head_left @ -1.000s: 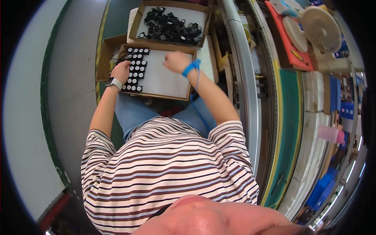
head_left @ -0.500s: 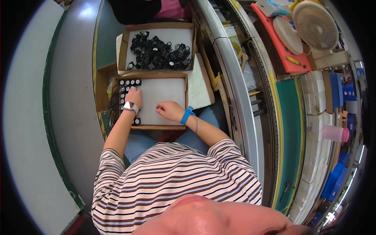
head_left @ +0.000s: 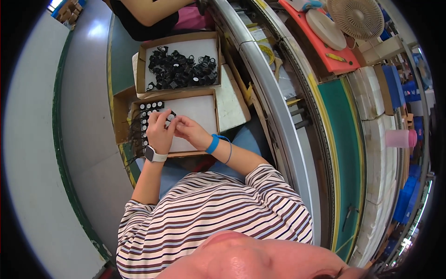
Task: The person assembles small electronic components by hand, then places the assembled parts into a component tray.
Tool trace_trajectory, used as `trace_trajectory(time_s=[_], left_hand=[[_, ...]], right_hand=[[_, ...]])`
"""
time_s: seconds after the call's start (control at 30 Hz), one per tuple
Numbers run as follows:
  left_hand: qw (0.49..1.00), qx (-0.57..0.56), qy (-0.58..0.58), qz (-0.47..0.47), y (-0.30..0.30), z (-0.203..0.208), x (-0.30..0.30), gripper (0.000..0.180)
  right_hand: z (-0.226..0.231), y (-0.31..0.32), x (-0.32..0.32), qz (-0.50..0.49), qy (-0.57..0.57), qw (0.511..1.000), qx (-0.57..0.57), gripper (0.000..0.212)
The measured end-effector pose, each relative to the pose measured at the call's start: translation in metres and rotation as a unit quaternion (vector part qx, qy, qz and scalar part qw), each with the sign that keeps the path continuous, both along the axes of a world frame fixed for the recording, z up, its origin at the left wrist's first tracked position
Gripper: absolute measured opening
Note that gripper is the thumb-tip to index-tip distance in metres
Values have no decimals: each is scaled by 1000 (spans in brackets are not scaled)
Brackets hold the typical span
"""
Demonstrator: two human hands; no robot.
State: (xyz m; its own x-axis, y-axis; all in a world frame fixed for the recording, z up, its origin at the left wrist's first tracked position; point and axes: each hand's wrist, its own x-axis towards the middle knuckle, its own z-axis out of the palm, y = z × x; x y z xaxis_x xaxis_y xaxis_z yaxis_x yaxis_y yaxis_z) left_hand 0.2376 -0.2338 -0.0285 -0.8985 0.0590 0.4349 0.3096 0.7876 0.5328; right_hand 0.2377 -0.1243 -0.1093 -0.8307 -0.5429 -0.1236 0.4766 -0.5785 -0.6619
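A: Where was the black part?

B: Right at the fingertips, between the two hands, its pale round face showing.

A: And the fingers?

B: Those of the left hand were bent and closed on it. Those of the right hand were drawn narrow, just beside it; I couldn't tell whether they gripped it too.

A: What lay around them?

B: Under the fingers was a cardboard box with a white liner. Left of them and a little beyond stood rows of similar parts, with dark wires trailing out at the far left.

A: Farther off?

B: Beyond the fingers, a second box held a jumbled heap of black parts. Past that showed a co-worker's arm. Well to the fingers' right ran a metal rail.
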Motion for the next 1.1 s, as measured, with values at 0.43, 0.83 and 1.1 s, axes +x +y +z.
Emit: trace_trajectory(time_s=[0.43,0.83,1.1], left_hand=[[979,56,-136,-138,-13,0,22,39],[821,507,-259,41,-33,-8,6,25],[816,517,-254,59,-40,-23,1,24]], right_hand=[[16,18,15,-2,55,972,228,14],[18,64,30,41,90,962,255,18],[20,72,36,-80,373,804,456,16]])
